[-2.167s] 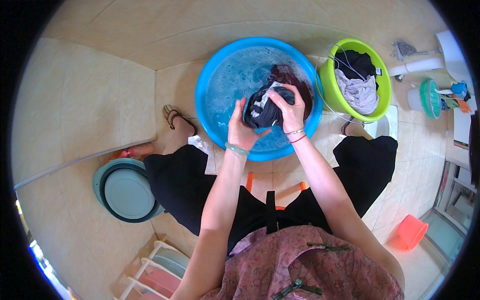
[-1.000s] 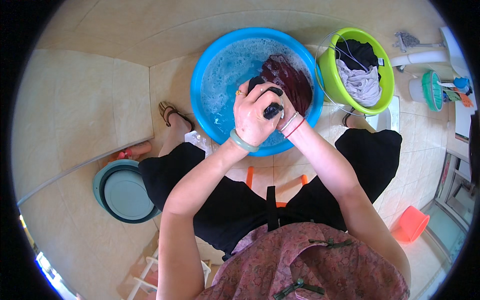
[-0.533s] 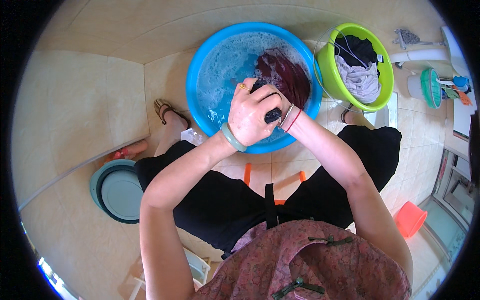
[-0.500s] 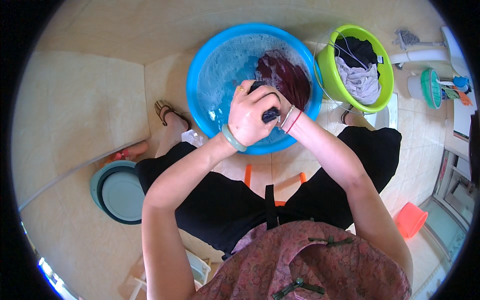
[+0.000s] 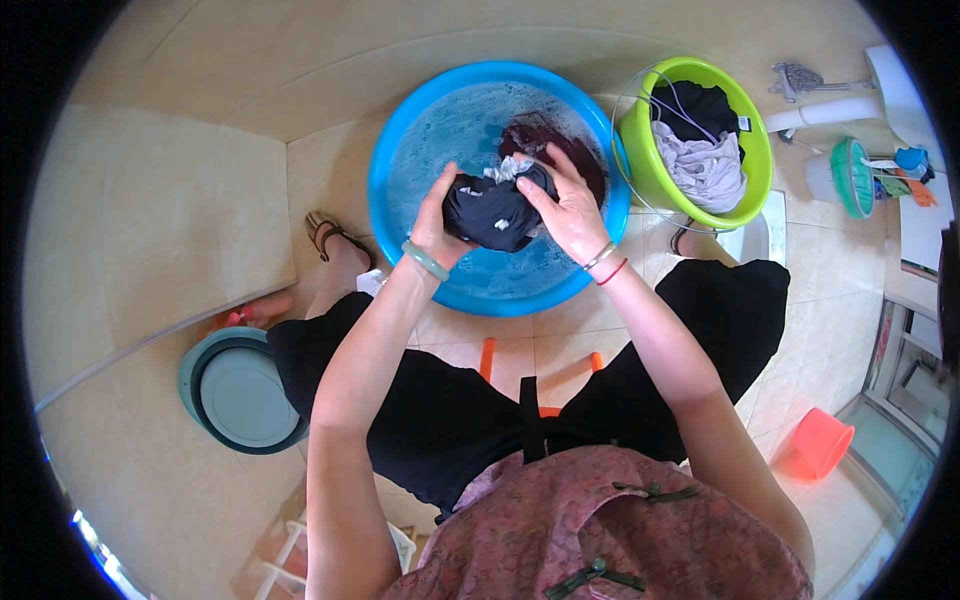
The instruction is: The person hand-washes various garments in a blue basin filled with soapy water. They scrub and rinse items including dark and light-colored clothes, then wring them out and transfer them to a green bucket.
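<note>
Between my two hands is a bunched wet black garment (image 5: 492, 212) with whitish patches along its upper edge. My left hand (image 5: 436, 217) cups its left side, and my right hand (image 5: 566, 207) grips its right side with the thumb on top. Both are above a round blue basin (image 5: 382, 215) of sudsy bluish water (image 5: 425, 120). A dark maroon cloth (image 5: 585, 165) lies partly under the water at the basin's right side, half hidden behind my right hand.
Right of the basin stands a lime green bucket (image 5: 640, 150) holding black and pale grey clothes. A folded grey-green basin (image 5: 248, 400) lies at left, and a coral tub (image 5: 823, 444) at lower right. Orange stool legs (image 5: 487, 358) show between my knees.
My hands were clenched together around the twisted black garment. Now they have moved apart, and the garment is loosened into a wider bundle between them.
</note>
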A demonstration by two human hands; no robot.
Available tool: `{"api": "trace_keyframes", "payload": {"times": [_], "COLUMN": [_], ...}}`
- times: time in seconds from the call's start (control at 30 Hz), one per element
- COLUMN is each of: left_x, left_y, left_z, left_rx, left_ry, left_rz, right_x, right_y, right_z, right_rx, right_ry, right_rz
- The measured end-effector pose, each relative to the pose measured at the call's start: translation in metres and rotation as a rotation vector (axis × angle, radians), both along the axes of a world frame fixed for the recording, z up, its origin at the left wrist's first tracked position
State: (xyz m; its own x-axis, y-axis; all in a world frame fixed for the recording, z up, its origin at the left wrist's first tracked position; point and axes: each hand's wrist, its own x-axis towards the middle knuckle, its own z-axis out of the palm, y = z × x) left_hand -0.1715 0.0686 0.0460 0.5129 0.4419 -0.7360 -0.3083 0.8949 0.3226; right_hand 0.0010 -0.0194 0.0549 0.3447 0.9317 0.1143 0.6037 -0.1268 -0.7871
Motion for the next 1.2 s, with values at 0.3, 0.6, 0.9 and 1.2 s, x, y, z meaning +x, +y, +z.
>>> {"api": "trace_keyframes", "payload": {"times": [0.3, 0.6, 0.9, 1.2], "left_x": [0.069, 0.243, 0.290, 0.295], "left_y": [-0.024, -0.023, -0.043, -0.058], "left_z": [0.028, 0.065, -0.024, -0.078], "left_rx": [-0.001, 0.149, 1.073, 1.000], "left_ry": [-0.282, -0.509, 0.324, 0.152], "left_rz": [-0.170, -0.139, -0.315, -0.384], "right_x": [0.065, 0.211, 0.268, 0.234], "right_y": [0.011, -0.009, 0.009, 0.045], "right_z": [0.071, 0.091, -0.014, -0.045], "right_rx": [0.241, 0.603, 0.183, -0.377], "right_ry": [1.083, 0.852, -0.135, -0.582], "right_rz": [-0.209, -0.574, -0.482, -0.437]}}
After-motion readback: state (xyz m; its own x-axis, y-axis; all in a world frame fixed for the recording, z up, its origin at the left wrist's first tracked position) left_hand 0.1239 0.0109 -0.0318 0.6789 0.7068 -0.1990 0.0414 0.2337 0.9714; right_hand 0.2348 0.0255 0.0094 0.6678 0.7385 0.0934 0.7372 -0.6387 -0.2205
